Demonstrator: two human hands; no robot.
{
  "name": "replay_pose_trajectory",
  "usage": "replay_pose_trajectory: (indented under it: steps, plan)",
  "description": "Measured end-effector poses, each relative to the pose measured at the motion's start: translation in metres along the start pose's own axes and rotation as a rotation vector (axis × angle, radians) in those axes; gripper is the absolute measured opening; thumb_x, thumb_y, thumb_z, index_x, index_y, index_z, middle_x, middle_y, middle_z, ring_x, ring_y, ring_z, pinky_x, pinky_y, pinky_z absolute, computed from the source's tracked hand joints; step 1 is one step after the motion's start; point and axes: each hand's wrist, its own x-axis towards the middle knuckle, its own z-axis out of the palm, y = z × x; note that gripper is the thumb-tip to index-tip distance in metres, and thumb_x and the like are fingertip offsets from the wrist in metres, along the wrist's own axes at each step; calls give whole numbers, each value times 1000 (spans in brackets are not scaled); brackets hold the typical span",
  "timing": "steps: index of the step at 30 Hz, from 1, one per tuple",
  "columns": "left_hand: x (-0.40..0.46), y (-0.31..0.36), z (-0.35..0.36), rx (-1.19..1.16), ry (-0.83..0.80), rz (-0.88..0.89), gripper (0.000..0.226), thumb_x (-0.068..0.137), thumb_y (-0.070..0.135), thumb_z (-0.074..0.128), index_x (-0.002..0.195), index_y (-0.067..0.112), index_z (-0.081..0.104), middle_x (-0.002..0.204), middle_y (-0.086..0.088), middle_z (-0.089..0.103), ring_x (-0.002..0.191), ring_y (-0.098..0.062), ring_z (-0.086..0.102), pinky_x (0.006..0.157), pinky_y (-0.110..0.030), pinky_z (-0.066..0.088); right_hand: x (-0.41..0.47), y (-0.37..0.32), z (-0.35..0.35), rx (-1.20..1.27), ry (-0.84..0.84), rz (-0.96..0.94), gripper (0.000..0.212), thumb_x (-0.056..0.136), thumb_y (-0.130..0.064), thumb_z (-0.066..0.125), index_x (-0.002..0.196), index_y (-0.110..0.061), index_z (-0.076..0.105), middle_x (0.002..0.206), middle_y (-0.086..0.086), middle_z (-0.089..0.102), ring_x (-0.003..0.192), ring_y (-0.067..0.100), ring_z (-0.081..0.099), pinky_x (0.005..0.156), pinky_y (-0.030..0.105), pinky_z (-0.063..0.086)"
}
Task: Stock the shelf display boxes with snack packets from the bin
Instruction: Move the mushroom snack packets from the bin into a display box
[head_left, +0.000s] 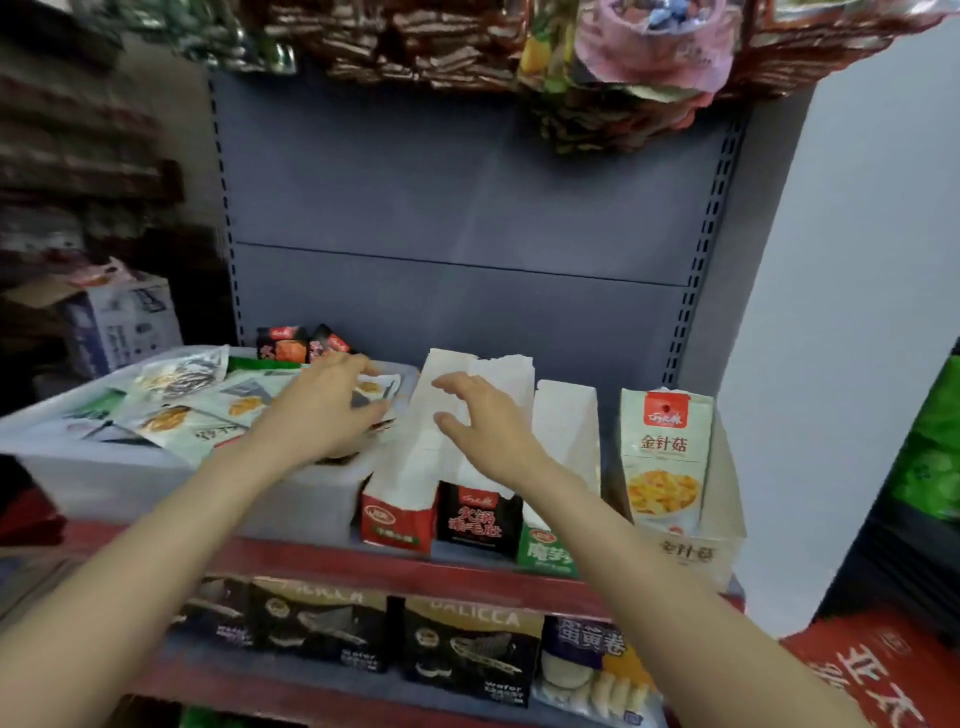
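A: Starting at the left, how full is the bin (104, 467)?

B: It holds plenty. Pale and green snack packets (171, 410) lie spread across its top, and a couple of black-and-red packets (301, 345) stick up at its far edge. Judging by that, most of the stocking is left to do.

A: And the left hand (322, 410)?

B: It reaches over the bin's right end, palm down on the packets there. Its fingers curl forward, but the frame is blurred and the hand hides what lies under it, so whether it has taken hold of a packet cannot be told.

A: Next along?

B: The display boxes stand in a row on the shelf (311, 561), just beside the bin. The red-fronted box (397, 525) has a tall white flap up behind it; its contents are hidden. The right hand (488, 431) hovers over that flap, fingers spread wide and slightly bent, holding nothing. The black box (480, 519) sits next, its inside masked by the right wrist.

A: Further right?

B: The green box (545, 553) is half covered by the right forearm, so its fill is unclear. The last box (685, 551) shows at least one pale packet (667, 457) standing upright in it, so that one seems at least started.
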Motion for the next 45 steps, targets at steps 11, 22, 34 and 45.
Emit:
replay_pose_trajectory:
  steps: [11, 22, 34, 45]
  plan:
    - [-17, -68, -9, 89, -274, 38, 42, 89, 47, 56, 119, 19, 60, 113, 0, 65, 103, -23, 59, 83, -33, 46, 50, -39, 40, -57, -330, 17, 48, 91, -8, 50, 137, -20, 48, 138, 8, 51, 121, 27, 48, 97, 30, 39]
    - [-20, -64, -34, -529, 243, -47, 15, 94, 32, 54, 94, 19, 61, 85, 7, 67, 78, -5, 62, 68, -24, 47, 53, -44, 38, 550, 188, 8, 11, 91, -4, 56, 90, -6, 66, 90, -1, 68, 89, 12, 64, 83, 25, 49]
    - [1, 21, -1, -729, 59, 53, 49, 86, 10, 64, 118, 40, 42, 83, -2, 66, 79, -16, 64, 69, -32, 53, 1, -11, -42, 743, 514, 144, 16, 96, -8, 48, 108, -14, 58, 91, -10, 69, 81, 3, 68, 60, 21, 56]
    - [16, 166, 66, -818, -148, 146, 82, 86, 5, 63, 140, 47, 19, 91, -2, 61, 78, -15, 65, 65, -37, 59, -77, 79, -119, 476, 604, 233, 65, 85, 7, 56, 138, -25, 36, 122, -3, 53, 103, 9, 60, 71, 23, 56]
